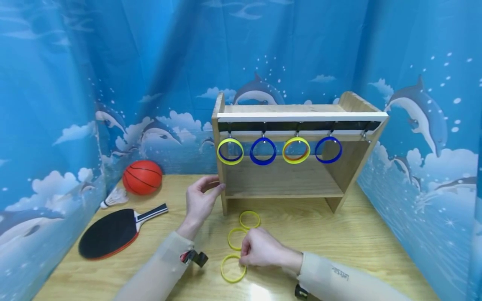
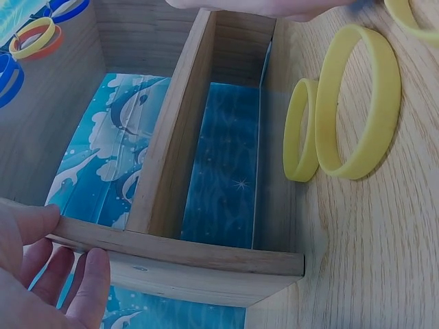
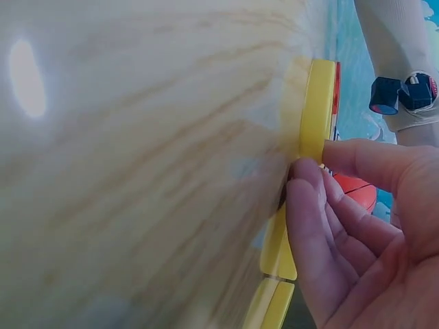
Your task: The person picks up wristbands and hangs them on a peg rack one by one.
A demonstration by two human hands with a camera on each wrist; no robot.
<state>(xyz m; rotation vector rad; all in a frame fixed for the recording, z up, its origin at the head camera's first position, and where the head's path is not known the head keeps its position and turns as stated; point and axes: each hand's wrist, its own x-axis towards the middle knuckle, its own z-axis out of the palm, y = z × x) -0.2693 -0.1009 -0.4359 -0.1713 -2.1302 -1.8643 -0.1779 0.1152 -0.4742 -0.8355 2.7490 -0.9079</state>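
My left hand [image 1: 201,200] grips the left side panel of a wooden shelf [image 1: 282,177], thumb at the panel's front edge and fingers on its outer face in the left wrist view. On the table, my right hand [image 1: 263,250] pinches the nearest yellow wristband [image 1: 222,269] by its right edge. Thumb and fingertips meet at that band [image 3: 317,110] in the right wrist view. Two more yellow wristbands, a middle one [image 1: 229,239] and a far one [image 1: 249,211], lie between it and the shelf.
Bands hang from hooks under the shelf's front rail [image 1: 301,115]: yellow with blue [image 1: 230,163], blue [image 1: 263,162], yellow with orange [image 1: 296,161], blue [image 1: 329,161]. The rightmost hook [image 1: 364,134] is bare. A paddle [image 1: 109,234], shuttlecock [image 1: 116,196] and small basketball [image 1: 142,177] lie left.
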